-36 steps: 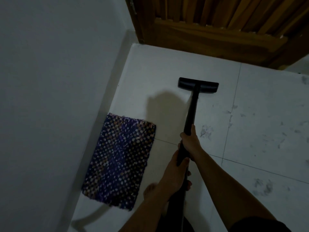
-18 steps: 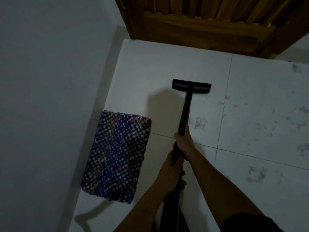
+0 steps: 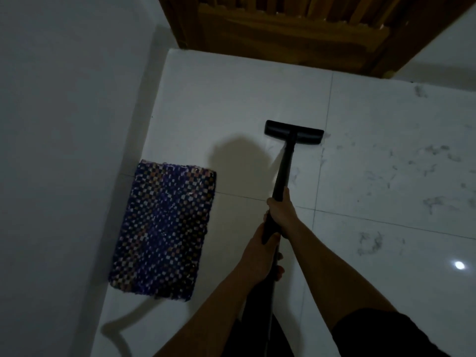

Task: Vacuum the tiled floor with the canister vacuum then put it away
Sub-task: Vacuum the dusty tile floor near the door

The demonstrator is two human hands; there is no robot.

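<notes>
Nearest the camera, two bare forearms reach forward over the tiled floor, the right one coming out of a dark sleeve at the lower right. The left hand is wrapped around the lower part of the black vacuum wand, fingers closed on it, and just ahead the right hand grips the same wand higher up, also closed tight around it. To the left of the hands, a woven mat in purple, blue and pale checks lies flat on the floor, its long side close beside the grey wall. A bright spot of reflected light shows on the glossy tile at the right. The wand slants away to the black floor nozzle, which sits flat on a white tile beside a grout line, with grey smudges and wisps of dust scattered on the tiles to its right. Beyond the nozzle, a slatted wooden door closes off the far edge of the floor.
</notes>
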